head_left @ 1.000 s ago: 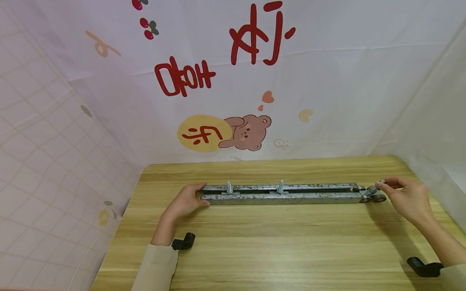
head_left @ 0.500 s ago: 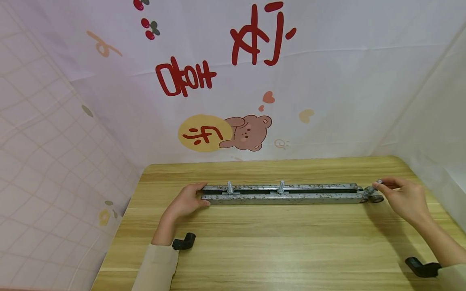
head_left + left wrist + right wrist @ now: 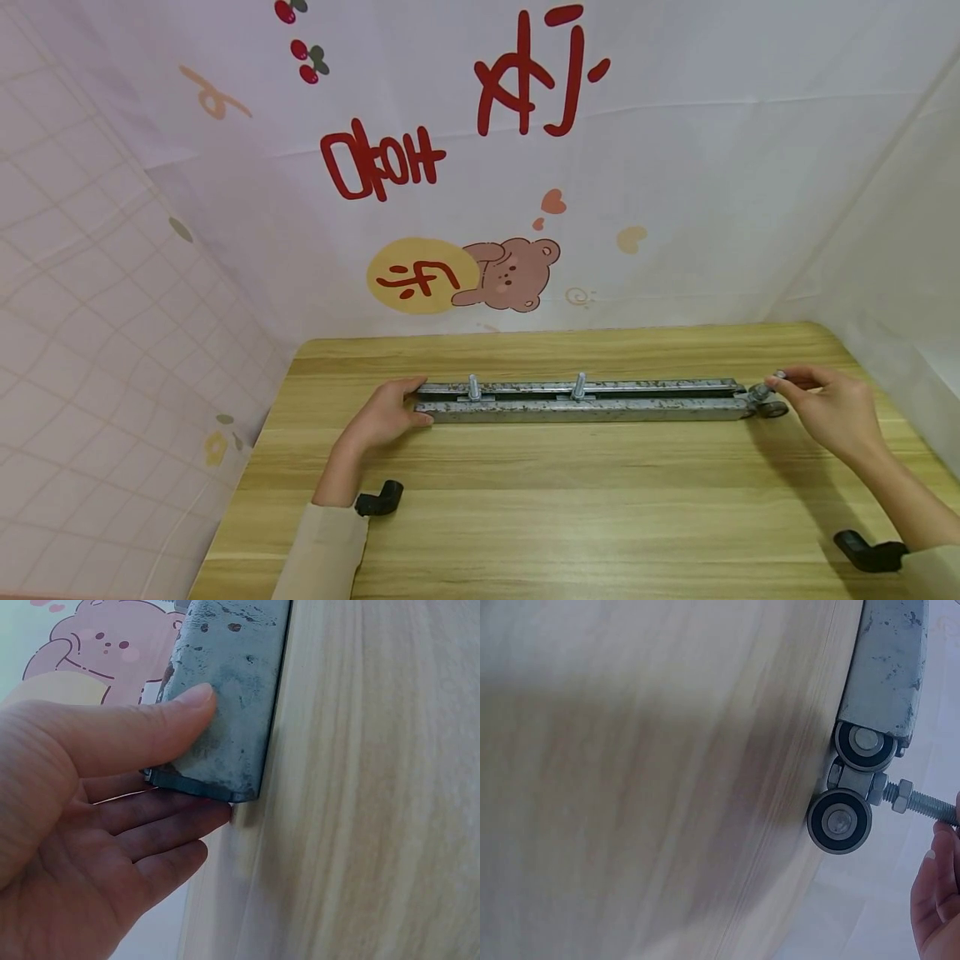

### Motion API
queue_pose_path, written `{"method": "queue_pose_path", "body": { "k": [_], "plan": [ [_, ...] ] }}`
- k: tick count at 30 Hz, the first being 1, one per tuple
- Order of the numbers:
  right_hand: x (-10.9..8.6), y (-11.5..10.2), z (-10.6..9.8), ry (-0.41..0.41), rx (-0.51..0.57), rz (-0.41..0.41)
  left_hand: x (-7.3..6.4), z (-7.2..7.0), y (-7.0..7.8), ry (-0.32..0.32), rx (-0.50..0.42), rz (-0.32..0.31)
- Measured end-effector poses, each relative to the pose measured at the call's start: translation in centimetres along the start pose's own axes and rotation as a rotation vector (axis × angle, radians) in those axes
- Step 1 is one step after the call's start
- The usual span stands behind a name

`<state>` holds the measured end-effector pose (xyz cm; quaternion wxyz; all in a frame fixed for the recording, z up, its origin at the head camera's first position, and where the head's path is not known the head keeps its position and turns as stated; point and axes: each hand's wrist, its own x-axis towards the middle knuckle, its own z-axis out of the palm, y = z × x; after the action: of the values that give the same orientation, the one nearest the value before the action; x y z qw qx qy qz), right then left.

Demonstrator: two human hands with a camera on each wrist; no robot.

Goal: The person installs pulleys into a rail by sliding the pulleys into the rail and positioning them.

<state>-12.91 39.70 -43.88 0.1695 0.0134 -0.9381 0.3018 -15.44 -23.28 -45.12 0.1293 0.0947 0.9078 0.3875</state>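
A grey, rust-flecked slotted metal track (image 3: pixel 600 410) lies across the wooden table, slot facing up. At its left end, my left hand (image 3: pixel 386 412) grips it, thumb on the near side wall (image 3: pixel 217 712) and fingers round the far side and end. My right hand (image 3: pixel 838 410) pinches the upright threaded bolt (image 3: pixel 928 806) of a roller trolley (image 3: pixel 771 408) at the right end. In the right wrist view, the trolley's front wheel (image 3: pixel 865 744) is partly under the track's end, while the rear wheel (image 3: pixel 839 821) is outside. Two more bolts (image 3: pixel 580 387) stick up from the slot.
Behind the wooden table (image 3: pixel 585 517) hangs a white printed cloth (image 3: pixel 675 167) with a bear and red lettering. Similar cloth covers both sides. Black angled pieces (image 3: pixel 382 498) project from each wrist over the table.
My right hand has moved the roller trolley slightly left, further into the track's right end. My left hand keeps its grip, and the track stays in place.
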Motion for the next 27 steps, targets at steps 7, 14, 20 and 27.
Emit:
{"method": "queue_pose_path", "body": {
  "k": [7, 14, 20, 27],
  "plan": [
    [0.2, -0.3, 0.5, -0.007, 0.003, -0.009, 0.0, 0.0, -0.1, 0.0, -0.001, -0.008],
    [0.2, -0.8, 0.8, -0.013, 0.021, -0.019, 0.0, 0.0, 0.0, -0.001, -0.002, -0.011],
    [0.3, -1.3, 1.1, -0.009, 0.041, -0.03, -0.1, -0.1, 0.1, 0.0, -0.016, -0.006],
    [0.4, -1.7, 1.3, -0.007, 0.046, -0.052, -0.1, 0.0, 0.0, -0.002, -0.025, -0.008]
  ]
}}
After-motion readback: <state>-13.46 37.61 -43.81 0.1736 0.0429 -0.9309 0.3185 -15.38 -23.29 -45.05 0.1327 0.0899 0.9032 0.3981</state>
